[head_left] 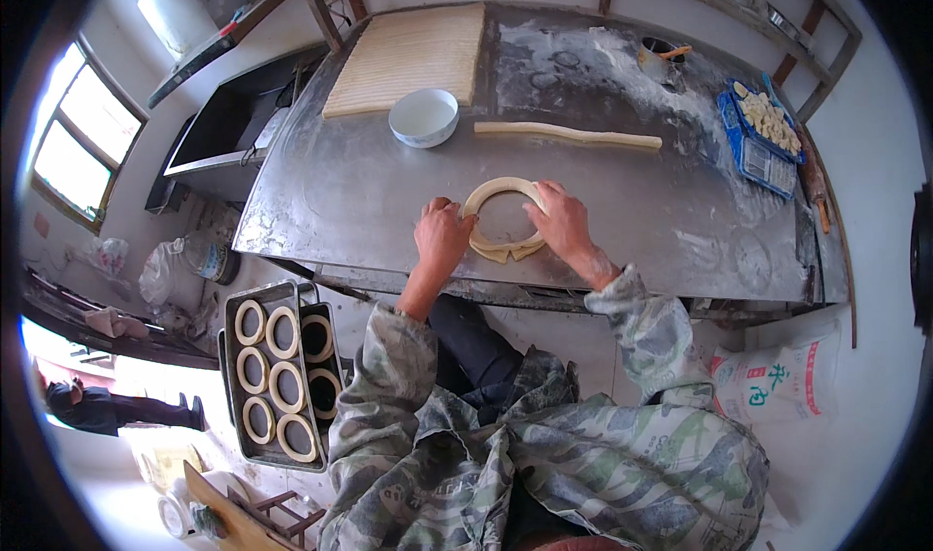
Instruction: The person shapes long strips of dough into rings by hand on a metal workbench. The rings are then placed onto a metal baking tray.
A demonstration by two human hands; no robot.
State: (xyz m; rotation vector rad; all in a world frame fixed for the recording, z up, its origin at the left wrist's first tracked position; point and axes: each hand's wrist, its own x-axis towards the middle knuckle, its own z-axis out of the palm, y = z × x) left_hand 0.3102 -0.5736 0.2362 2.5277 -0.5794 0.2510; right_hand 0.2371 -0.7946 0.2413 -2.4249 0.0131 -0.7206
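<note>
A pale dough ring (503, 185) lies on the metal worktable (369, 191) near its front edge. On its left side my left hand (443, 236) grips the dough with curled fingers. My right hand (565, 223) is closed on the ring's right side. At the near side of the ring the dough shows two ends or folds close together, with a small notch between them. Beyond the ring lies a long dough strip (569, 135). A white bowl (425, 119) stands to the strip's left.
Behind the bowl is a wide sheet of dough strips (408, 55). A blue basket (763, 148) with dough pieces, a rolling pin (814, 187) and a dark mug (658, 57) are at the right. Lower left, a tray (233, 357) holds several dough rings. A white sack (777, 381) stands right.
</note>
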